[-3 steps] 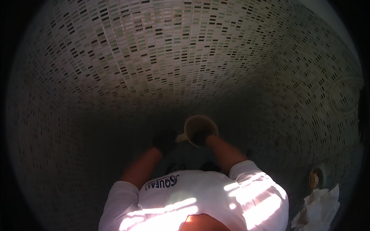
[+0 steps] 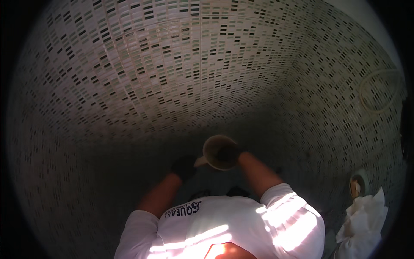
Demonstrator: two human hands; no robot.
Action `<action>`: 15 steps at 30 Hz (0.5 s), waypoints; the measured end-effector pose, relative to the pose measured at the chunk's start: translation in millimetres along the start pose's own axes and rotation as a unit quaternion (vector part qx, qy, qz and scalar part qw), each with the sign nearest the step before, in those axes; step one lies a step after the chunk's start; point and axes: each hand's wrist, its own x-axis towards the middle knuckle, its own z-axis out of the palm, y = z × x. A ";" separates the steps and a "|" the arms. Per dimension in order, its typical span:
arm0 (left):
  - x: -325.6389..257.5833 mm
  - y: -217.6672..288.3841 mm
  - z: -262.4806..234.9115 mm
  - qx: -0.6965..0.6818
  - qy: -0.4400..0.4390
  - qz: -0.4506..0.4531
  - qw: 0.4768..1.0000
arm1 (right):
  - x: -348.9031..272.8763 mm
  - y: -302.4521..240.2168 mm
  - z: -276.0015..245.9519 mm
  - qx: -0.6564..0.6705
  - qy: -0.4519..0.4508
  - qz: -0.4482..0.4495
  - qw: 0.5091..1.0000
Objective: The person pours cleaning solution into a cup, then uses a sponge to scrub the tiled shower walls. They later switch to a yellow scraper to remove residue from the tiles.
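Note:
A pale round dipper (image 2: 208,149) with a straight side handle (image 2: 200,162) is held in front of me, its mouth facing up. My left hand (image 2: 184,167), in a dark glove, is closed around the end of that handle. Over the dipper's right rim reaches my right hand (image 2: 228,153), also dark-gloved, with its fingers down inside the bowl. Deep shadow hides those fingers and whatever lies in the dipper.
Walls of small mosaic tiles (image 2: 181,56) rise ahead and at both sides. A coiled pale hose (image 2: 363,93) is against the right wall. Crumpled white cloth or paper (image 2: 364,216) is at the lower right, beside a round container (image 2: 357,184) with something tan in it. The floor is very dark.
The view has shifted slightly, so walls and hose sit differently in it. The dipper is a little lower and further left in the picture, with both hands still at it.

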 end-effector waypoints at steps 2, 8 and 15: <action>-0.2 -15.7 1.4 -0.027 -0.005 -0.012 1.000 | -21.3 -22.7 -67.1 0.061 -0.055 0.048 0.995; 16.9 -16.3 -13.5 -0.021 -0.002 -0.006 1.000 | -9.5 10.5 -80.6 0.231 0.092 0.077 0.966; 15.7 -14.5 -22.9 -0.069 0.031 -0.040 0.996 | 12.0 38.1 -95.2 0.870 0.254 -0.077 0.416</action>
